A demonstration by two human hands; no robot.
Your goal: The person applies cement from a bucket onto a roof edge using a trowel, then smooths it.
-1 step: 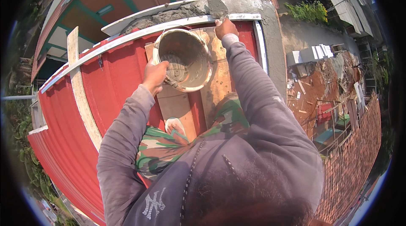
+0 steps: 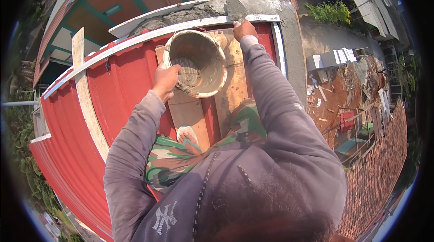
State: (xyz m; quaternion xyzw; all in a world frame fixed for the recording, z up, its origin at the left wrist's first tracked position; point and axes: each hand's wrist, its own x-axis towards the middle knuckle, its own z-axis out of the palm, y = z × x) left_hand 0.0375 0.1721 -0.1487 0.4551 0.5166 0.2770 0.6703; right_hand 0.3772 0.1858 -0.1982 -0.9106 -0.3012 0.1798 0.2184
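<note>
My left hand (image 2: pixel 166 81) grips the near left rim of a mortar-stained bucket (image 2: pixel 218 72), which is tipped so that its inside faces me. A little wet mortar (image 2: pixel 189 73) lies at its bottom. Farther off and to the right, my right hand (image 2: pixel 245 30) is closed round the handle of a pointed trowel (image 2: pixel 236 8). The trowel's grey blade lies over the wall-top mortar (image 2: pixel 266 5), just beyond a white straight board (image 2: pixel 158 35). Rougher mortar (image 2: pixel 181 14) runs along the wall top to the left of the blade.
Beneath me are a red corrugated metal roof (image 2: pixel 122 72) and wooden planks (image 2: pixel 233 79). A long plank (image 2: pixel 86 95) crosses the roof at left. Past the wall's right edge, the ground lies far below with debris (image 2: pixel 325 97) and a tiled roof (image 2: pixel 375 165).
My right hand and the trowel have shifted slightly to the right along the wall top. The bucket and my left hand stay almost where they were.
</note>
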